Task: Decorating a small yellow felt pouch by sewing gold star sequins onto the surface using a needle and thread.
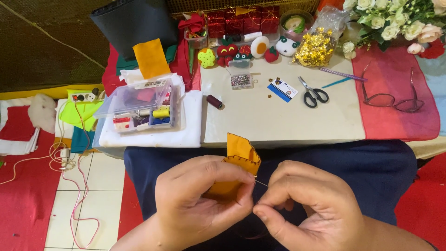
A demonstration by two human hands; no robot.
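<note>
Two hands meet over the lap: the left hand (202, 200) pinches an orange felt piece (238, 160), fingers closed around it, while the right hand (306, 204) grips a needle (261, 183) between thumb and forefinger at the felt's stitched edge. Stitching looks mid-seam; the next pull likely needs clear thread travel. Beyond, the table (260, 121) carries scissors (313, 93), a spool (214, 101), a bead box (240, 80), glasses (390, 97); nothing blocks the hands.

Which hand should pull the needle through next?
Probably the right hand: its fingertips already pinch the needle where it sticks out of the orange felt. The left hand is busy gripping the felt.
</note>
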